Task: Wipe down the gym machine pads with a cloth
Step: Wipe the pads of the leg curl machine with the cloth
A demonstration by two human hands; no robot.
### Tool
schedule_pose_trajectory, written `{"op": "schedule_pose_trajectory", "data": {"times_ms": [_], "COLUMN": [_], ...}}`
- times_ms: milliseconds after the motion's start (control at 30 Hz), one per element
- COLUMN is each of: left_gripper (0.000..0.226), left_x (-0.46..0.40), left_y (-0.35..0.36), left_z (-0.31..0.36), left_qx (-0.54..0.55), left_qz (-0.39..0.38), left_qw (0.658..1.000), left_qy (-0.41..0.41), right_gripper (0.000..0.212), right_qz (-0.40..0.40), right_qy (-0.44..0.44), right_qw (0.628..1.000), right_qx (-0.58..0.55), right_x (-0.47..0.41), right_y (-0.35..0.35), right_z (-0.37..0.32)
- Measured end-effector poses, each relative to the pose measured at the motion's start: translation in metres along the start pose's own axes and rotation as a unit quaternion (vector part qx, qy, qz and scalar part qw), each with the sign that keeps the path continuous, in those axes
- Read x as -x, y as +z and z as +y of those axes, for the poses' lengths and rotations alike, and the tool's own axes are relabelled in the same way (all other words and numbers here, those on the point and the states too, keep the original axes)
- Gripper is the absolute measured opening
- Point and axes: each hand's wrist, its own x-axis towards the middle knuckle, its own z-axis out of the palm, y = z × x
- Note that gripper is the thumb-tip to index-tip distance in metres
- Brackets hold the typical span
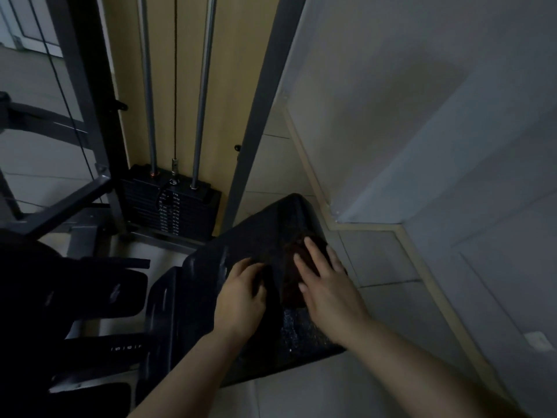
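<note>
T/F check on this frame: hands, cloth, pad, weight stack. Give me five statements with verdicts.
1. The right hand presses flat on the dark cloth. True.
2. The cloth lies on the floor tiles. False: it lies on the black pad.
3. The left hand rests on the pad beside the cloth. True.
4. The left hand holds a spray bottle. False: no bottle shows; its fingers curl against the pad with nothing visible in them.
5. The weight stack stands to the right of the pad. False: it stands behind and left of it, under two steel guide rods.
</note>
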Motion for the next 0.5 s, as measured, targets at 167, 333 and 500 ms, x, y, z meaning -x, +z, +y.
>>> {"op": "schedule_pose_trajectory", "data": {"times_ms": [167,333,500], "left_gripper": [0.042,0.051,0.051], "left_x": [0.014,0.026,0.024], "left_y": [0.007,0.014,0.011], "left_z": [-0.012,-0.015,-0.016], "left_qx": [0.012,0.03,0.048], "left_qz": [-0.016,-0.049,-0.063], "left_qw": [1.0,0.998,0.996], "left_qy": [-0.021,-0.034,-0.039], "right_gripper": [0.048,0.046,0.047], "right_qz": [-0.025,0.008,0.052], "right_qy": [0.034,0.009,-0.033], "right_qw": [0.999,1.0,0.998], "right_qx": [-0.018,-0.017,0.026], "right_x": [-0.091,-0.063,0.061], "right_y": [-0.014,-0.008,0.002], "right_z": [0.004,0.001,-0.009]}}
